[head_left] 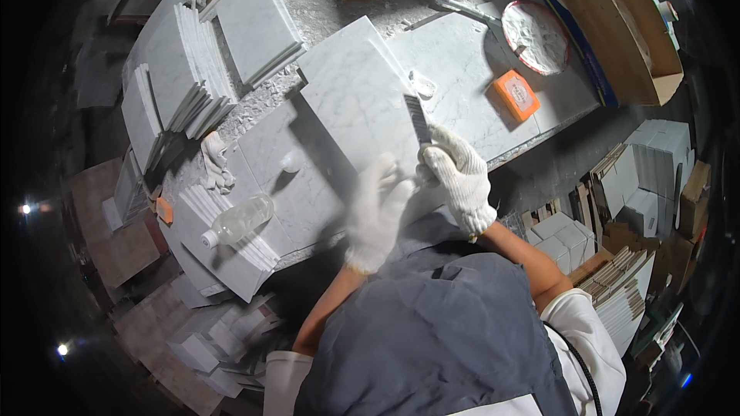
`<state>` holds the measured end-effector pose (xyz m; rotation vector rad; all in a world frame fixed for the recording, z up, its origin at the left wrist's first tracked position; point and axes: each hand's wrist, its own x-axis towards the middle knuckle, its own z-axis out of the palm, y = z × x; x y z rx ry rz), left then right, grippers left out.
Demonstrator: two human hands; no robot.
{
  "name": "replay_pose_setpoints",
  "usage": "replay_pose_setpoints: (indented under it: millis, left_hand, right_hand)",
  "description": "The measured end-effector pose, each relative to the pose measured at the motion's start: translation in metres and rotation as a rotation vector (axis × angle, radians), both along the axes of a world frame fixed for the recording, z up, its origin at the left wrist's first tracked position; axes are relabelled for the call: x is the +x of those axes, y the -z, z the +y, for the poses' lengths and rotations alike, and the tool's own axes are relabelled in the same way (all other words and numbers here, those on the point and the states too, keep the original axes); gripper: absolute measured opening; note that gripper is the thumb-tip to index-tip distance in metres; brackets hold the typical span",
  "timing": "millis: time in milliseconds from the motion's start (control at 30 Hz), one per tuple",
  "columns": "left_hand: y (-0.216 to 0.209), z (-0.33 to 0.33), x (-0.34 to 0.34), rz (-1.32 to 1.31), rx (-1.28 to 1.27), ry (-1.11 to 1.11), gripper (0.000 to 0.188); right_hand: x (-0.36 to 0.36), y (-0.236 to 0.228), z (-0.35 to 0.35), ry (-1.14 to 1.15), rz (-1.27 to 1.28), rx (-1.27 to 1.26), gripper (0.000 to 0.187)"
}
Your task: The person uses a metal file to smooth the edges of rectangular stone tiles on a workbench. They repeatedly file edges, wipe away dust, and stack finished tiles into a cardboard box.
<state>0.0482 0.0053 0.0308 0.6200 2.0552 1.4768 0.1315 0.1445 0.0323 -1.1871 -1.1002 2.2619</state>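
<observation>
My right hand (459,177), in a white knit glove, is closed round the lower end of a narrow dark flat strip (417,117) with lighter marks. The strip points away from me, over the right edge of a pale veined marble tile (351,81). My left hand (376,212), gloved the same way and slightly blurred, hovers at the tile's near end. Its fingers are bent and apart, with nothing visible in them. A small white dish (422,85) sits beside the tile's right edge.
An orange block (516,95) and a round tub of white paste (535,37) stand right, by a cardboard box (617,23). A clear bottle (242,219) lies left, near a crumpled white glove (216,162). Stacked tiles (204,69) fill the left; white cartons (559,240) stand below right.
</observation>
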Motion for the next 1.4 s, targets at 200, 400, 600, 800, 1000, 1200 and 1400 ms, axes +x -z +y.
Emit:
replay_pose_setpoints:
  millis: [200, 400, 600, 800, 1000, 1200, 1400]
  left_hand:
    - [-0.013, 0.054, -0.004, -0.347, -0.228, 0.097, 0.024]
    - [-0.012, 0.073, 0.007, -0.706, 0.064, -0.084, 0.028]
    - [-0.015, 0.096, 0.015, -0.880, -0.139, 0.083, 0.028]
    - [-0.012, 0.129, 0.044, -0.861, -0.210, 0.257, 0.032]
    - [0.010, 0.170, 0.063, -0.803, -0.330, 0.364, 0.021]
    - [0.040, 0.178, 0.085, -0.902, -0.498, 0.358, 0.024]
    - [0.058, 0.172, 0.089, -1.010, -0.514, 0.297, 0.023]
  right_hand:
    - [0.022, -0.006, 0.011, -0.218, -0.126, 0.177, 0.033]
    - [0.055, 0.003, 0.100, -0.159, -0.126, 0.332, 0.037]
    - [0.029, 0.031, 0.205, -0.056, -0.957, 1.318, 0.047]
    - [0.030, 0.026, 0.246, -0.063, -0.769, 1.343, 0.017]
    - [0.118, 0.027, 0.172, 0.242, -0.014, 0.666, 0.029]
    - [0.147, 0.092, 0.102, 0.418, -0.352, 0.340, 0.028]
    - [0.168, 0.095, 0.099, 0.006, -0.427, 0.494, 0.033]
